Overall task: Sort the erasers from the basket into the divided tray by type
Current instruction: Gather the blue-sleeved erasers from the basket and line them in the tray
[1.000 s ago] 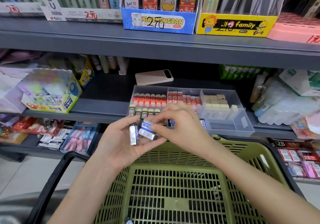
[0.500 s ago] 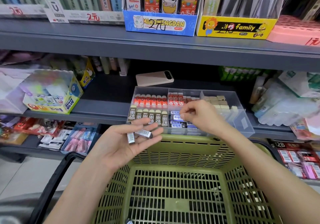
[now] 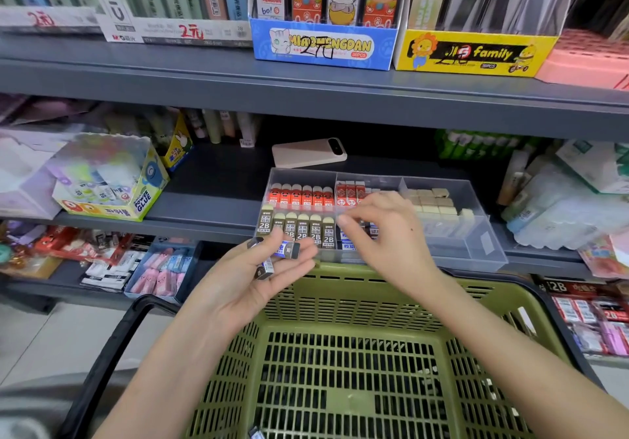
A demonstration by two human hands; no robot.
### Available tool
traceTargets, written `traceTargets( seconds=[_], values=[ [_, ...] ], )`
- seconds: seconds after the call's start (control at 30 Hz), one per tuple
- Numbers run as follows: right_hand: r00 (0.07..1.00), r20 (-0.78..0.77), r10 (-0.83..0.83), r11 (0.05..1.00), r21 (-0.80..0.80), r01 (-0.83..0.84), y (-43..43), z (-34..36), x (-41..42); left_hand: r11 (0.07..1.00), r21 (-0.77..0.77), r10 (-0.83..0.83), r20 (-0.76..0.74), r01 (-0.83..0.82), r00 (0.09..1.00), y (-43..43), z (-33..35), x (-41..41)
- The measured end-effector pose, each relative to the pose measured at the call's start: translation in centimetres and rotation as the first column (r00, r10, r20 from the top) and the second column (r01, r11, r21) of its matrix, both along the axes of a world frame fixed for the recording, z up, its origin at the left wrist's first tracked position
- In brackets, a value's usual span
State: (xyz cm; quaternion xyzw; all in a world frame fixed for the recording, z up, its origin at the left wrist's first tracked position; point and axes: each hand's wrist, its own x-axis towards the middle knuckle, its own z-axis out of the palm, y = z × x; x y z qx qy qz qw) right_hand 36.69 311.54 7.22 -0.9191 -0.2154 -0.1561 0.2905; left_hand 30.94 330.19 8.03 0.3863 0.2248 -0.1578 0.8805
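Left hand: palm up over the basket rim, thumb and fingers gripping two erasers.

Divided tray on the shelf: left bay holds red and 2B rows, middle bay red-white and blue, right bay beige blocks.

Right hand: over the middle bay, fingers slack, apparently empty (blurred).

Basket floor is nearly bare, with one stray eraser at the frame's bottom edge.

Judgement: sorting nearly done.
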Motion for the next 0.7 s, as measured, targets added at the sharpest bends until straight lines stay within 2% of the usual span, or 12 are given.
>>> traceTargets(
  seconds=[0.07,0.17,0.37,0.47,0.57,0.7],
  values=[
    [0.992,0.039,0.118,0.984,0.128,-0.122,1.1,0.9,-1.8,1.000,0.028,0.006,0.010,-0.006,1.000,-0.2,-0.2,0.1],
    [0.973,0.103,0.208,0.977,0.034,-0.213,2.4,1.2,-3.2,0.996,0.089,-0.017,0.036,0.013,0.999,-0.6,-0.1,0.1],
    [0.948,0.227,0.224,0.975,-0.043,-0.220,2.5,1.0,-3.5,0.980,0.196,-0.061,0.117,0.037,0.991,-1.2,0.4,0.3],
    [0.969,0.168,0.181,0.981,0.037,-0.189,1.4,1.4,-3.0,0.975,0.212,-0.098,0.134,0.068,0.986,-1.2,0.5,0.3],
    [1.000,-0.003,0.025,0.987,0.157,-0.024,-1.3,1.7,-0.9,0.959,0.283,-0.042,0.103,0.011,0.994,-0.5,0.6,0.3],
    [0.992,-0.095,-0.084,0.995,-0.053,0.079,-3.4,0.3,1.7,0.968,0.245,0.027,0.072,-0.044,0.997,0.6,0.1,0.3]
  ],
)
